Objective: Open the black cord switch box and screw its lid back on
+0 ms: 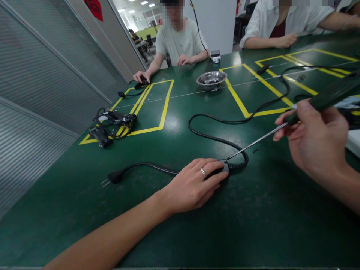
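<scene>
My left hand (194,183), with a ring on one finger, is closed over a small dark power adapter (225,167) and presses it on the green table. Most of the casing is hidden under the fingers. A black cord (152,164) runs left from it to a two-pin plug (114,177); another cord (219,140) loops away to the right. My right hand (317,138) grips a screwdriver (334,92) with a thick dark body and a long thin shaft. Its tip meets the adapter's right end. A tiny dark piece (255,150) lies nearby.
Yellow tape (166,107) marks areas on the green table (112,228). A metal bowl (212,80) with small parts stands at the back. Bundled black cables (118,120) lie at left. Across the table a person (180,41) handles a black object; another person (281,30) sits at right.
</scene>
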`<state>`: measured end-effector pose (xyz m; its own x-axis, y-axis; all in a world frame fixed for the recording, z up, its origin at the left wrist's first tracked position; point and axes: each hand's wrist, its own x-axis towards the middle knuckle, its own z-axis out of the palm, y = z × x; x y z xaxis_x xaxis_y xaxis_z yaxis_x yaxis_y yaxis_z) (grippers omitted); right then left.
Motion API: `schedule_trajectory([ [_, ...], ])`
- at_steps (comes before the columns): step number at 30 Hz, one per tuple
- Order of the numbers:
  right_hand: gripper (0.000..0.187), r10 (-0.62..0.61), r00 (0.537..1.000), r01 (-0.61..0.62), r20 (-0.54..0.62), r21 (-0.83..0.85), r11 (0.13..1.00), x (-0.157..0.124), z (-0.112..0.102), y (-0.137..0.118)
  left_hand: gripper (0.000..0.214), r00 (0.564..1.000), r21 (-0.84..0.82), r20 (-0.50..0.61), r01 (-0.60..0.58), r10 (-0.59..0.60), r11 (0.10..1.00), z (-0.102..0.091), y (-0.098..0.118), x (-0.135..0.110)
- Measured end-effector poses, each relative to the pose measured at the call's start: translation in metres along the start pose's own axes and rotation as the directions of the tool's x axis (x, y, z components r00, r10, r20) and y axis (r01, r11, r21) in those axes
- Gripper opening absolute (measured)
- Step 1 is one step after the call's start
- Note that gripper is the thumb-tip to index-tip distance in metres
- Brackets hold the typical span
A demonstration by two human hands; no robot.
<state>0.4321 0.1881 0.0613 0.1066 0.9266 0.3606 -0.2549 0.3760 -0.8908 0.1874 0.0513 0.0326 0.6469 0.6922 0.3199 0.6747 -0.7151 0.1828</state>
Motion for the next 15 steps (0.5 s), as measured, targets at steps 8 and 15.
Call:
schedule_trajectory([
  [8,0.013,-0.038,0.999,0.039,-0.009,0.023,0.999,0.0020,0.0000,0.0002,0.037,1.000,0.007,-0.001,0.002,-0.002,1.000,0.0001,0.0003,-0.0007],
  [15,0.013,0.030,0.999,-0.030,0.011,0.005,1.000,-0.0006,0.0021,-0.0002,0.037,1.000,-0.002,-0.002,0.006,-0.006,1.000,-0.0007,0.0004,0.0005],
])
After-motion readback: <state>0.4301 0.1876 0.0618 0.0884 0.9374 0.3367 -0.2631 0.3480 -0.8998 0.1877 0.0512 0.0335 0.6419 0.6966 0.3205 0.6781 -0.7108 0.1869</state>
